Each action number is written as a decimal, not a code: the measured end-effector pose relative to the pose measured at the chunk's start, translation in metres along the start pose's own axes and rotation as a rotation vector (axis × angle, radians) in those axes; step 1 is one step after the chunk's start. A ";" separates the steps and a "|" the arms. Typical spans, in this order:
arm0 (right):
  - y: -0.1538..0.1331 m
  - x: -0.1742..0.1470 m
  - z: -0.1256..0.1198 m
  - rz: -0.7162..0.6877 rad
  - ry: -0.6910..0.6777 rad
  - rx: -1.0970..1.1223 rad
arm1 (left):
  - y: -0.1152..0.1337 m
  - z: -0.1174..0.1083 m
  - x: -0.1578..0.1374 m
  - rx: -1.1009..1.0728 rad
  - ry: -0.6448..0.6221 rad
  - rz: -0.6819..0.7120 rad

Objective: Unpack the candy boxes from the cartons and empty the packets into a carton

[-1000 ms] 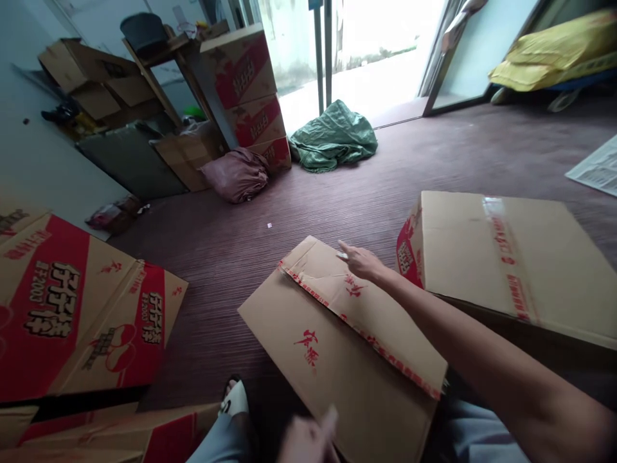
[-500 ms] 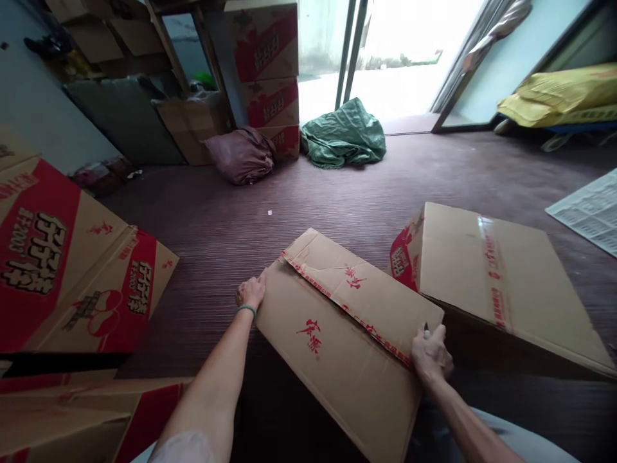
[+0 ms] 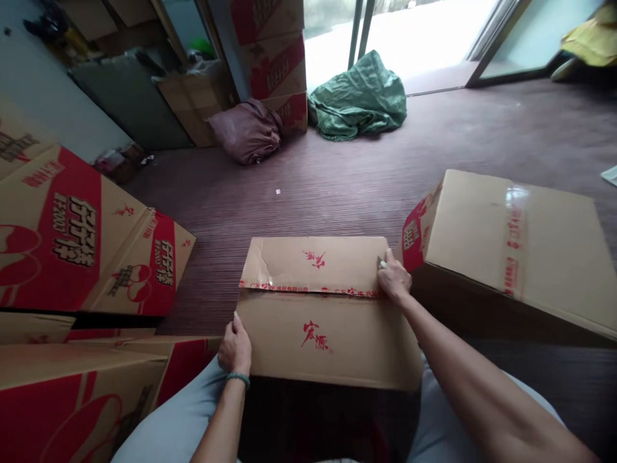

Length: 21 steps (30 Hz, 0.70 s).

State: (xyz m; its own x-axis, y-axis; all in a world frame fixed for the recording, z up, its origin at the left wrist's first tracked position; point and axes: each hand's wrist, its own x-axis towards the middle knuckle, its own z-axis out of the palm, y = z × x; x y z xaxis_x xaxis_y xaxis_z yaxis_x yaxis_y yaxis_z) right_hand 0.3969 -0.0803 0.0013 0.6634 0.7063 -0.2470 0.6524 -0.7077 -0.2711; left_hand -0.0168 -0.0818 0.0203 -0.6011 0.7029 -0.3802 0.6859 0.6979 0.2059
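Left hand (image 3: 235,347): cardboard carton (image 3: 279,341) is being gripped, apparently for steadying.
Right hand (image 3: 395,278): opposite edge is being grasped beside printed tape (image 3: 308,289).

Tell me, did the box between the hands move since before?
Yes. Judged against the big box on the right, the held box has turned counterclockwise: its seam, slanted before, now runs nearly straight across.

1. See a crumpled green sack (image 3: 359,99) near the doorway (image 3: 434,45).
2. Find a maroon sack (image 3: 247,132) slumped before stacked red-and-tan cartons (image 3: 284,64).
3. Spot a yellow bundle (image 3: 592,42) at upper right.
4. Notice a pale scrap (image 3: 278,191) on the floor (image 3: 337,186).
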 end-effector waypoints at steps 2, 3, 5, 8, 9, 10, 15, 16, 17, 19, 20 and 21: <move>-0.024 0.020 0.001 -0.064 -0.011 -0.020 | -0.002 0.003 -0.004 -0.079 0.055 0.034; -0.036 0.032 0.000 -0.096 -0.023 -0.029 | -0.002 0.006 -0.005 -0.113 0.098 0.070; -0.056 0.056 -0.004 -0.170 -0.055 -0.038 | 0.000 0.013 -0.004 -0.153 0.196 0.150; -0.076 0.081 -0.015 -0.289 -0.120 -0.033 | 0.003 0.017 -0.002 -0.191 0.245 0.166; -0.080 0.083 -0.020 -0.335 -0.134 -0.034 | 0.004 0.015 -0.001 -0.201 0.238 0.144; -0.084 0.079 -0.023 -0.384 -0.139 -0.037 | 0.004 0.012 0.000 -0.216 0.224 0.120; -0.097 0.003 -0.022 -0.706 -0.154 -0.049 | 0.004 -0.007 0.007 -0.532 0.088 0.063; -0.101 -0.016 -0.018 -0.783 -0.183 -0.055 | 0.004 -0.009 0.007 -0.639 0.069 0.068; -0.106 -0.032 -0.012 -0.855 -0.211 -0.064 | 0.003 -0.009 0.007 -0.738 0.068 0.076; -0.116 -0.055 -0.002 -0.970 -0.245 -0.094 | 0.001 -0.006 0.008 -0.884 0.090 0.074; -0.120 -0.060 0.002 -1.005 -0.251 -0.117 | -0.001 -0.004 0.009 -0.920 0.094 0.070; -0.124 -0.062 0.005 -1.024 -0.253 -0.147 | -0.003 0.000 0.009 -0.932 0.095 0.070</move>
State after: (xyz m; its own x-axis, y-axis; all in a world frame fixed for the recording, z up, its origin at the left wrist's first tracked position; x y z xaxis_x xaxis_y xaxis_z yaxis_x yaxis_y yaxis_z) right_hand 0.2733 -0.0362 0.0455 -0.3111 0.9375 -0.1557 0.9053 0.2426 -0.3486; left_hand -0.0249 -0.0776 0.0163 -0.6305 0.7267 -0.2728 0.1411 0.4529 0.8803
